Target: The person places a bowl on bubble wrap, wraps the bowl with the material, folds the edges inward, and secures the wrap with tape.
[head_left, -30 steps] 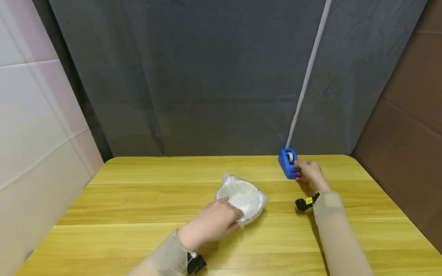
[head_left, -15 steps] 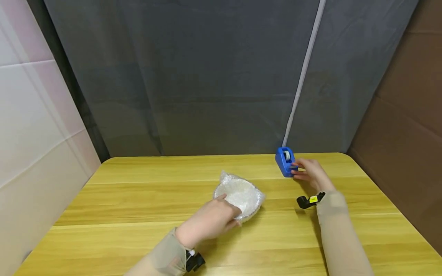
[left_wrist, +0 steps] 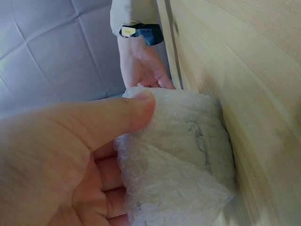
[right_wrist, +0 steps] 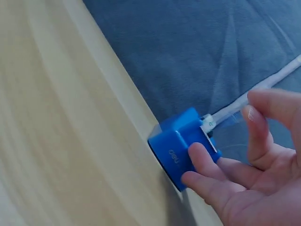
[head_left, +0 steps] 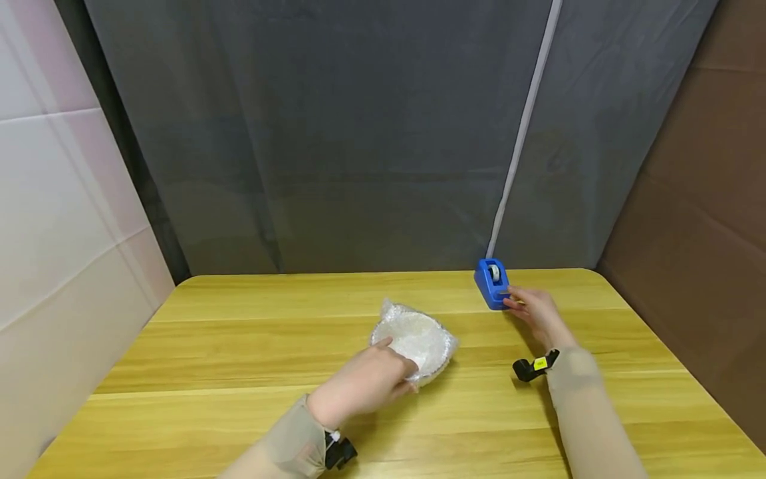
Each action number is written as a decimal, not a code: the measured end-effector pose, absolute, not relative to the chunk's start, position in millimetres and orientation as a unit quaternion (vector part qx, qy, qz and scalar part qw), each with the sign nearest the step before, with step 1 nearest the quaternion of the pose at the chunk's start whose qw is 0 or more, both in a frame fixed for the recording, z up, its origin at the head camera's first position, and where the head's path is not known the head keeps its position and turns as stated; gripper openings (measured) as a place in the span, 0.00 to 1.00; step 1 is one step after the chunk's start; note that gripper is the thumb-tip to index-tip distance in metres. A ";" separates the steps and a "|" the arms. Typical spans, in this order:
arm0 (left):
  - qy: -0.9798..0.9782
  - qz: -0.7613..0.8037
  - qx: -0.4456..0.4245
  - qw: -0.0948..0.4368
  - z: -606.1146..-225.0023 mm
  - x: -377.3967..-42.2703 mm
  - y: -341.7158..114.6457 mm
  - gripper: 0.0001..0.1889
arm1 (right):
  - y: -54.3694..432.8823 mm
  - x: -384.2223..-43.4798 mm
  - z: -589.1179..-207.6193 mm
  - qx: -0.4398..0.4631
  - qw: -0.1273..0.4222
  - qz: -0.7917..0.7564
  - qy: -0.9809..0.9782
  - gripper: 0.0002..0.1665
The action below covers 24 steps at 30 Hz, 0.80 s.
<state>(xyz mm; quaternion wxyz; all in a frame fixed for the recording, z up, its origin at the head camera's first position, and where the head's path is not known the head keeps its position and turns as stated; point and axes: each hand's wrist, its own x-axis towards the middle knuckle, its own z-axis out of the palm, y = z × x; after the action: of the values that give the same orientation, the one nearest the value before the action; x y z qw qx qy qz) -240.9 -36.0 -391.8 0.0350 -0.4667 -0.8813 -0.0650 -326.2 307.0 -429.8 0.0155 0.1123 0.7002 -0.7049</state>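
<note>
A bundle [head_left: 419,332] lies mid-table [head_left: 239,359], left hand [head_left: 362,382] at its lower left; right of centre, a tape dispenser [head_left: 487,285] sits far back, right hand [head_left: 541,316] at its lower right.

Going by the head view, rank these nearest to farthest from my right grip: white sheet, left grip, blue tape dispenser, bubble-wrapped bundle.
1. Blue tape dispenser, next to your right grip, at the back of the table.
2. Bubble-wrapped bundle, around mid-table.
3. Left grip, on the bundle's near left side.
4. White sheet, beyond the table's left edge.
</note>
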 end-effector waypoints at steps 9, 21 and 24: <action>-0.879 -0.068 -0.470 0.042 -391.4 -241.4 -37.4 0.08 | 301.2 -315.3 -436.3 0.108 0.020 -0.755 0.646 0.22; -0.879 -0.070 -0.470 0.043 -391.5 -241.4 -38.2 0.08 | 294.4 -305.6 -446.0 0.163 -0.028 -0.720 0.674 0.26; -0.878 -0.072 -0.470 0.046 -392.0 -241.8 -37.2 0.08 | 297.5 -305.4 -445.6 0.162 -0.020 -0.718 0.676 0.22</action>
<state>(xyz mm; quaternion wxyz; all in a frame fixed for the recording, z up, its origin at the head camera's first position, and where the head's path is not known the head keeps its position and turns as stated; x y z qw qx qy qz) -241.8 -37.2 -392.0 0.0462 -0.4703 -0.8784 -0.0719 -305.4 297.5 -445.6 -0.0204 0.1617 0.6763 -0.7183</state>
